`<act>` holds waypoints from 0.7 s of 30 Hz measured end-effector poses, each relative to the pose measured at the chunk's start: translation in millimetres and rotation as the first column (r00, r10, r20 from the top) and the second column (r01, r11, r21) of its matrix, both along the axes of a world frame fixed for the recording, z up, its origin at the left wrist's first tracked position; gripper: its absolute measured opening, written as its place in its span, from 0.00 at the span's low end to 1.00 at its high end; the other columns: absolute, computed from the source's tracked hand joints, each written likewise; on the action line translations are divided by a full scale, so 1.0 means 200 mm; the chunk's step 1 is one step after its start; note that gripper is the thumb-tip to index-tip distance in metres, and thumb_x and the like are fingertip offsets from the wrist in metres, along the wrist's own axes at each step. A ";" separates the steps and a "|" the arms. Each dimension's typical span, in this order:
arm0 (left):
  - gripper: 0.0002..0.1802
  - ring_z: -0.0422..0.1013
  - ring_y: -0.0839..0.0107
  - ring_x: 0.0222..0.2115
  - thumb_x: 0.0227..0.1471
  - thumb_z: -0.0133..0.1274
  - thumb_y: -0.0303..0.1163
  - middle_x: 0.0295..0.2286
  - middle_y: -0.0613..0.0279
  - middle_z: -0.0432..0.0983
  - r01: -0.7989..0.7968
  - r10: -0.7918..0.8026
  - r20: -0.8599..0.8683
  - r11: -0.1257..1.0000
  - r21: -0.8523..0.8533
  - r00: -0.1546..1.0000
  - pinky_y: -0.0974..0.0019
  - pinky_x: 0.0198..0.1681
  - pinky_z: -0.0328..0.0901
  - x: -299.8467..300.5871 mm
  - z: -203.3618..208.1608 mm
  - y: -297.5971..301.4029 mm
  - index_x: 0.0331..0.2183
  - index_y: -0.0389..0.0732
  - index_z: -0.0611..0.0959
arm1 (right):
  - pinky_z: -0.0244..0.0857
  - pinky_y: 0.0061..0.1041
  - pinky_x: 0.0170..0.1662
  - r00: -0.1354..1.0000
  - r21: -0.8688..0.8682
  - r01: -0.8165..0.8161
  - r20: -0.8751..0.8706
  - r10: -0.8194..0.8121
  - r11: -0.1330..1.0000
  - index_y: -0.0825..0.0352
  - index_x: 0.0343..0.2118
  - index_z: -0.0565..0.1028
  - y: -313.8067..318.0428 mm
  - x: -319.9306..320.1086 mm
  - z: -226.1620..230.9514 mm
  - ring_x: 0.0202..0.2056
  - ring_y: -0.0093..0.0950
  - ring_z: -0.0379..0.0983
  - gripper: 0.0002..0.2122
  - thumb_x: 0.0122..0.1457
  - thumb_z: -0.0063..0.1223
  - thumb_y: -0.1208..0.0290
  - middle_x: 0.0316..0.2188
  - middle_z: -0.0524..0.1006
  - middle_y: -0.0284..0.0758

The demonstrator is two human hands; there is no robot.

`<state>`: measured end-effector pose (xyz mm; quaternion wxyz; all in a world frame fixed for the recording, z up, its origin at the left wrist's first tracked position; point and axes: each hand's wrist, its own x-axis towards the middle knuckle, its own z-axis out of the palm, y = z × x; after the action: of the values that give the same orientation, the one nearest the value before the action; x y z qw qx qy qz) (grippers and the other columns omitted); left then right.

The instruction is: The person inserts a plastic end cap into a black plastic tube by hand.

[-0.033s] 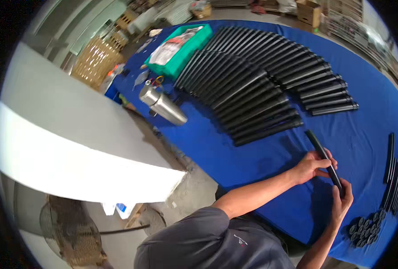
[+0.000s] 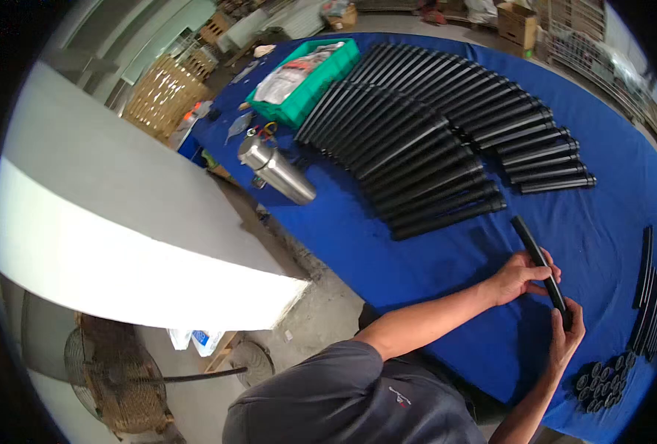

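A slim black tube point(image 2: 530, 240) slants between my hands above the blue cloth. My left hand point(image 2: 519, 278) is closed round its middle, thumb lying across it. At the near end my right hand point(image 2: 567, 334) wraps its fingers around the tube, covering that tip. Beyond my hands, long rows of similar black tubes point(image 2: 424, 166) lie side by side in two fanned bands. To the right of my right hand sits a cluster of small round black caps point(image 2: 601, 385), with several thinner black rods point(image 2: 652, 314) just past them.
A steel flask point(image 2: 278, 172) lies on the blue-covered table point(image 2: 328, 237) near its left edge. Behind it stands a green crate point(image 2: 299, 103) holding packed bags. A white pillar point(image 2: 143, 214) rises beside the table, and a standing fan point(image 2: 114, 377) is at the lower left.
The whole view has shifted slightly, so the table and flask appear a little further right. Both hands keep the same hold on the tube.
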<state>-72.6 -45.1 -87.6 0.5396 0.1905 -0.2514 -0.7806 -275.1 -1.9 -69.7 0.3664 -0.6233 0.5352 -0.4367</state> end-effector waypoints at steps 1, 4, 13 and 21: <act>0.12 0.75 0.64 0.44 0.55 0.57 0.29 0.39 0.58 0.77 0.013 -0.014 -0.026 0.999 -0.032 1.000 0.58 0.42 0.76 0.00 -0.02 -0.02 0.40 0.44 0.73 | 0.56 0.18 0.31 0.996 -0.053 -0.013 -0.087 0.009 0.998 0.73 0.39 0.74 -0.01 -0.01 -0.01 0.28 0.17 0.61 0.09 0.56 0.57 0.76 0.25 0.68 0.27; 0.12 0.75 0.65 0.43 0.55 0.57 0.31 0.39 0.58 0.77 -0.035 0.036 0.034 0.999 -0.039 0.999 0.59 0.41 0.76 -0.01 -0.04 -0.03 0.40 0.44 0.73 | 0.59 0.21 0.33 0.987 -0.113 -0.071 -0.150 0.053 0.991 0.74 0.41 0.74 -0.06 0.01 -0.03 0.29 0.21 0.65 0.11 0.57 0.57 0.75 0.28 0.71 0.32; 0.14 0.75 0.67 0.41 0.55 0.59 0.35 0.37 0.62 0.76 -0.038 0.037 0.096 0.999 0.004 0.995 0.59 0.40 0.75 -0.06 -0.10 -0.06 0.41 0.44 0.74 | 0.63 0.27 0.40 0.933 -0.249 -0.085 -0.360 -0.010 0.965 0.73 0.45 0.73 -0.08 -0.02 -0.10 0.36 0.29 0.68 0.14 0.59 0.56 0.72 0.34 0.71 0.38; 0.13 0.76 0.67 0.36 0.54 0.59 0.37 0.34 0.61 0.76 -0.024 0.027 -0.074 0.999 0.036 0.997 0.57 0.31 0.76 -0.08 -0.12 -0.04 0.37 0.43 0.76 | 0.61 0.15 0.26 0.970 0.231 -0.089 0.240 0.032 0.969 0.70 0.45 0.74 0.01 -0.05 0.06 0.23 0.16 0.65 0.12 0.62 0.53 0.70 0.28 0.73 0.28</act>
<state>-88.0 -52.8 -111.3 0.5550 0.1741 -0.2148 -0.7845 -285.6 0.9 -58.6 0.5129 -0.5349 0.5176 -0.4277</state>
